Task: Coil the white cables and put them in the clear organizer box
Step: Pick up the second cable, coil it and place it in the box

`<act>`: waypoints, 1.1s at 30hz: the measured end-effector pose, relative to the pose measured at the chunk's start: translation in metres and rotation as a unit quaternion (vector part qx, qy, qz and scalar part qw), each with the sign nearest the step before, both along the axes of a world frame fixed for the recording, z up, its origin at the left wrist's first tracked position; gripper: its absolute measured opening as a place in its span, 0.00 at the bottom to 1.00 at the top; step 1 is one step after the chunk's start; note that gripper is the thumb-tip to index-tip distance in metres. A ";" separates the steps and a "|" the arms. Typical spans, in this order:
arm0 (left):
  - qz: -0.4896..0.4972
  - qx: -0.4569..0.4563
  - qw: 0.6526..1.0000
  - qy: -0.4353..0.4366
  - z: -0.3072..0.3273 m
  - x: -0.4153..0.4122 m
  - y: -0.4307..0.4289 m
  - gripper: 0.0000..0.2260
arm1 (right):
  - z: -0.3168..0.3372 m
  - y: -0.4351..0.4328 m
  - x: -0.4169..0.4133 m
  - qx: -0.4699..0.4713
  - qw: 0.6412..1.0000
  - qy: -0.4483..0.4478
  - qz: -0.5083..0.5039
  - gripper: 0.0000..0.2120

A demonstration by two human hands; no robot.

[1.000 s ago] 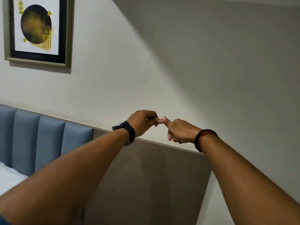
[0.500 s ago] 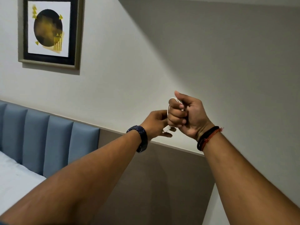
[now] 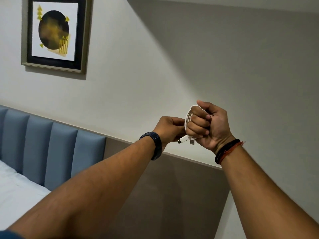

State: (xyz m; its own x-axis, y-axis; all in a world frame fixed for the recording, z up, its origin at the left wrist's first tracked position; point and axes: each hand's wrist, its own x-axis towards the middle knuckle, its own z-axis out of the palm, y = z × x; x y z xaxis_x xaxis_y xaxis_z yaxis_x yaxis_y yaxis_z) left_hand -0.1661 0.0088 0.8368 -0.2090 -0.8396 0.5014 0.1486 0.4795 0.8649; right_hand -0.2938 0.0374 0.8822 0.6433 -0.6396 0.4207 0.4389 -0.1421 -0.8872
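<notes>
A coiled white cable [image 3: 187,119] is looped around the curled fingers of my right hand [image 3: 207,125], held up in front of the wall at arm's length. Two white plug ends [image 3: 185,140] stick out below that fist. My left hand [image 3: 170,128] touches the coil from the left, its fingers pinching the cable near the plugs. The clear organizer box is out of view.
A framed picture [image 3: 55,33] hangs on the wall at upper left. A blue padded headboard [image 3: 51,152] and white bedding [image 3: 15,190] lie at lower left. A brown wall panel [image 3: 164,195] runs below my hands.
My right hand rose and turned palm-side toward me with the cable coil wound on its fingers. My left hand came up beside it. The view shifted slightly right.
</notes>
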 end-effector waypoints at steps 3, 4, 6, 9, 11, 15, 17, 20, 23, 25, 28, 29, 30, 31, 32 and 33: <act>-0.080 0.028 0.996 0.028 0.001 0.003 -0.001 0.08 | 0.000 0.000 -0.003 0.002 1.000 0.003 -0.007 0.21; -0.106 0.041 0.992 0.046 0.001 0.005 -0.003 0.09 | 0.000 0.000 -0.004 0.004 1.000 0.003 -0.011 0.21; -0.155 0.068 0.983 0.078 0.003 0.007 -0.004 0.10 | 0.000 -0.001 -0.006 0.007 1.000 0.006 -0.019 0.21; -0.187 0.073 0.976 0.083 0.004 0.011 -0.004 0.07 | -0.002 -0.002 -0.009 0.008 1.000 0.009 -0.020 0.20; -0.187 0.064 0.977 0.077 0.003 0.012 -0.005 0.07 | -0.002 -0.003 -0.009 0.006 1.000 0.012 -0.017 0.20; -0.204 0.068 0.974 0.067 0.003 0.011 -0.003 0.10 | -0.003 -0.005 -0.010 0.005 1.000 0.010 -0.016 0.20; -0.207 0.077 0.974 0.058 0.006 0.009 -0.001 0.15 | -0.004 -0.006 -0.011 0.009 1.000 0.009 -0.018 0.21; -0.152 0.054 0.987 -0.012 0.006 0.009 -0.001 0.19 | -0.007 -0.009 -0.014 0.012 0.999 0.009 -0.029 0.21; -0.123 0.035 0.990 -0.054 0.005 0.008 -0.001 0.12 | -0.012 -0.012 -0.015 0.014 0.999 0.013 -0.050 0.21; -0.088 0.010 0.993 -0.073 0.006 0.004 0.000 0.11 | -0.016 -0.013 -0.017 0.019 0.998 0.015 -0.059 0.21; -0.014 -0.038 0.992 -0.118 0.007 -0.002 0.002 0.10 | -0.020 -0.016 -0.019 0.019 0.997 0.012 -0.072 0.20; 0.014 -0.049 0.990 -0.131 0.008 -0.003 0.002 0.09 | -0.021 -0.017 -0.019 0.018 0.997 0.012 -0.078 0.21; 0.039 -0.058 0.987 -0.142 0.008 -0.004 0.002 0.09 | -0.021 -0.018 -0.019 0.019 0.996 0.011 -0.085 0.21; 0.059 -0.067 0.985 -0.149 0.009 -0.006 0.002 0.09 | -0.021 -0.019 -0.020 0.019 0.995 0.012 -0.095 0.21; 0.074 -0.072 0.983 -0.152 0.009 -0.008 0.002 0.09 | -0.021 -0.020 -0.020 0.019 0.994 0.014 -0.105 0.21; 0.087 -0.074 0.982 -0.153 0.009 -0.010 0.002 0.09 | -0.022 -0.020 -0.020 0.019 0.993 0.016 -0.113 0.21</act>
State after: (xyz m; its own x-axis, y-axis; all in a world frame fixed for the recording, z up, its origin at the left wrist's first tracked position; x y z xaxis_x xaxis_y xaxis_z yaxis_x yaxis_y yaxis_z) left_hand -0.1761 0.0112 0.8458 -0.2289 -0.7988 0.5563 -0.2028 0.5981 0.7753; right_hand -0.3142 0.0171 0.8605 0.4948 -0.7841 0.3747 0.3705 -0.1996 -0.9071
